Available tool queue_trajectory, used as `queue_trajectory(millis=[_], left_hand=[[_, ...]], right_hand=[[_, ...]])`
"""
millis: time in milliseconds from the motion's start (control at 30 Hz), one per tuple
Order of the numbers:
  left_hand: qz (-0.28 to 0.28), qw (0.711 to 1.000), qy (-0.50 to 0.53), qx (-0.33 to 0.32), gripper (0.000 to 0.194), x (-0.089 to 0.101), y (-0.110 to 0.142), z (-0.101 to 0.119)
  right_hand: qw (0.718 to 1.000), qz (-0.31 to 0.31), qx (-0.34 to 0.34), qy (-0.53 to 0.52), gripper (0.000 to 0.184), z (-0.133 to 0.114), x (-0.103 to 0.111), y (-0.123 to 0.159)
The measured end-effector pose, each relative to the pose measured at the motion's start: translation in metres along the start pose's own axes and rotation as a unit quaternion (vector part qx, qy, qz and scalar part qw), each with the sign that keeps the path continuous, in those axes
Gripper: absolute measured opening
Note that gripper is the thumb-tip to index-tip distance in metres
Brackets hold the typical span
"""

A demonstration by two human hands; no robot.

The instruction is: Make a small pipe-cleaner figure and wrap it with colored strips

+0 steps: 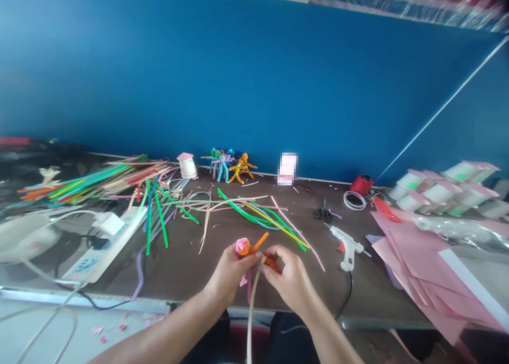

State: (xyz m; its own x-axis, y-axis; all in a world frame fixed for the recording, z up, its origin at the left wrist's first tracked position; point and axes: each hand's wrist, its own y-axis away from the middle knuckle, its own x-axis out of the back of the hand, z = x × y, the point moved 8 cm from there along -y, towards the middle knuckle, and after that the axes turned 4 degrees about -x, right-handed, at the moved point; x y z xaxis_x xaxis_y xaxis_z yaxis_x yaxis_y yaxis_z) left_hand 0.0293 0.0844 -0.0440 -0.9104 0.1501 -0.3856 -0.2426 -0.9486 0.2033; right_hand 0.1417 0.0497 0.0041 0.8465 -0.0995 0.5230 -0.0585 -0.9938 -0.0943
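Near the table's front edge, my left hand (pixel 229 271) is closed on a pipe-cleaner figure (pixel 244 247) with a pink top and an orange body. An orange pipe cleaner (pixel 261 240) sticks up from it between my hands, and pink ends hang below my left fingers. My right hand (pixel 289 273) pinches a long cream pipe cleaner (pixel 251 316) against the orange part; its free length hangs down past the table edge. My fingers partly hide the middle of the figure. Finished-looking orange (pixel 242 168) and blue-green pipe-cleaner figures (pixel 222 165) stand by the wall.
Loose green pipe cleaners (pixel 254 215) lie ahead of my hands, with a large coloured bundle (pixel 99 178) to the left. A power strip (pixel 99 258) is at left. Scissors (pixel 324 211), a glue gun (pixel 347 247), pink sheets (pixel 421 268) and stacked white cups (pixel 441 192) are at right.
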Motion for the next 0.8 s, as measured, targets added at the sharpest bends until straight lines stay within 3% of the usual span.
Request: queue_trajectory(millis=[233, 533, 667, 800], left_hand=[[0.006, 0.999, 0.032, 0.012, 0.028, -0.001, -0.005, -0.009], [-0.014, 0.994, 0.022, 0.105, 0.032, -0.008, 0.002, -0.013], [-0.037, 0.993, 0.027, 0.104, 0.031, -0.016, 0.013, -0.001], [-0.081, 0.996, 0.019, 0.030, 0.028, -0.032, 0.034, 0.035]], right_hand=[[0.976, 0.066, 0.096, 0.187, 0.007, -0.021, 0.008, -0.001], [0.930, 0.090, 0.194, 0.299, 0.016, -0.039, 0.010, 0.001], [0.926, 0.112, 0.206, 0.295, 0.014, -0.049, 0.015, 0.009], [0.933, 0.167, 0.227, 0.223, 0.008, -0.073, 0.038, 0.032]])
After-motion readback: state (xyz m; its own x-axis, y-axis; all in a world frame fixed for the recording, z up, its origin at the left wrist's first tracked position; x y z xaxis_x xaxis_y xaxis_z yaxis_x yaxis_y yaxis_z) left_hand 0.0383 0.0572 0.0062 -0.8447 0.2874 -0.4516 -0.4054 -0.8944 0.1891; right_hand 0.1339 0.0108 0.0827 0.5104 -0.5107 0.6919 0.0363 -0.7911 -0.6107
